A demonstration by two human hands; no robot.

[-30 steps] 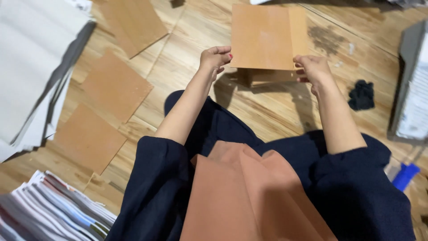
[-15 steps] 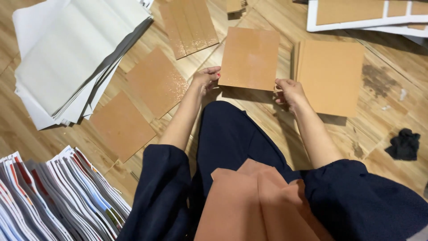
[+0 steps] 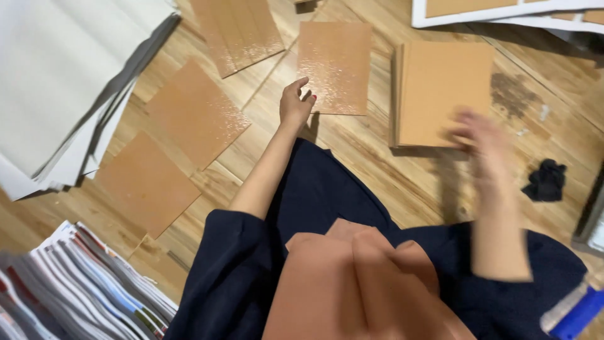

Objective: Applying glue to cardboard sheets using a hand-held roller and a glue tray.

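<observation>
On the wooden floor [image 3: 390, 182] lie several flat brown squares of card. The glossy brown sheet [image 3: 335, 66] sits straight ahead, flat, its near-left corner just beside the left hand [image 3: 296, 104]. That hand's grip is loose and open, fingers half curled, holding nothing; whether the fingertips touch the sheet's edge cannot be told.

To the right of that sheet, just apart from it, rests a stack of brown card squares [image 3: 443, 91], neatly piled with its layered edge showing on the left side. The right hand [image 3: 479, 135] is blurred over the near-right corner of this stack; its grip cannot be told, nor whether it touches the pile.

To the left, 2 more glossy brown sheets [image 3: 195, 113] and [image 3: 146, 182] lie flat in a slanted row, and a ribbed brown board [image 3: 238, 28] lies at the top, close to the first sheet's left edge. A big pile of white and grey sheets [image 3: 60, 82] fills the upper left corner, overlapping the floor beside them. At the bottom left is a fanned stack of printed pages [image 3: 75, 289] with coloured edges.

At the top right lies a white tray-like frame [image 3: 503, 9] holding brown pieces. A crumpled black cloth [image 3: 546, 179] lies on the floor at right, near a dark stain [image 3: 513, 94]. A blue object [image 3: 579, 311] shows at the lower right corner.
</observation>
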